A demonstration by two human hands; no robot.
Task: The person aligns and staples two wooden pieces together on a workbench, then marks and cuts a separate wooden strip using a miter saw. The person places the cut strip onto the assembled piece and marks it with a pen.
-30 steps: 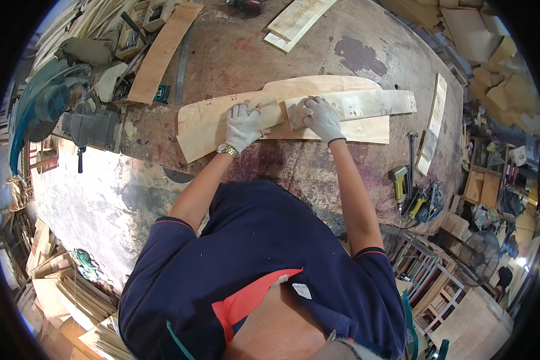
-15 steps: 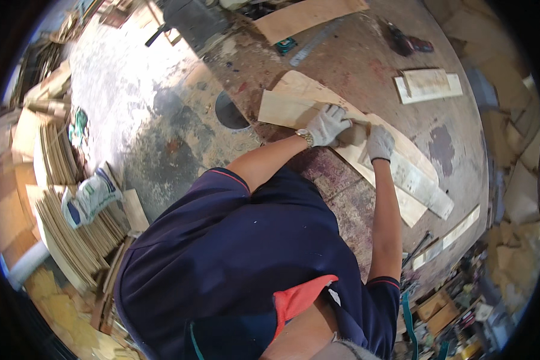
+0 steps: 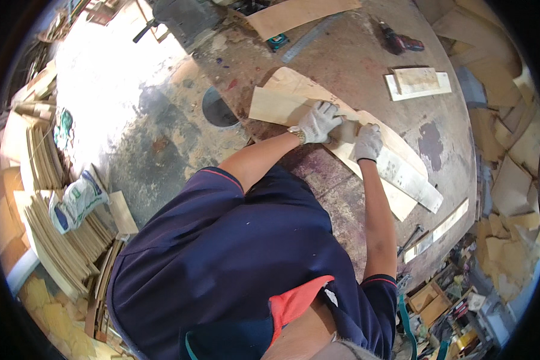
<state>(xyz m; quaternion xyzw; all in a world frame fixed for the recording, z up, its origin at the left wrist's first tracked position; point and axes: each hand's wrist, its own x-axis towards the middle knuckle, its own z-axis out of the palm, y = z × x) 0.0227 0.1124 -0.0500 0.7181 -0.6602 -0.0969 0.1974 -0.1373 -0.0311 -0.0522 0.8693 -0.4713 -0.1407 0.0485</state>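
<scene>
Across the stained workbench (image 3: pixel 348 66), lays both gloved hands over overlapping pale boards. Rests the left hand (image 3: pixel 320 122) at the right-hand part of a plain board (image 3: pixel 279 107), with fingers bent, perhaps to steady the layers; cannot tell whether gripping or only pressing. Closes the right hand (image 3: pixel 369 143) on the nearer end of a spotted board (image 3: pixel 407 179), likely to hold it firm over the curved panel (image 3: pixel 395 139) beneath. Has a steel ruler (image 3: pixel 309 40), tape measure (image 3: pixel 277 42) and drill (image 3: pixel 403 42) lying well apart from the boards, presumably for free elbow room. Shows coloured print on a white bag (image 3: pixel 78 201) atop stacked strips (image 3: pixel 66 249), too blurred to read; offers no legible label on drill or tape measure.
</scene>
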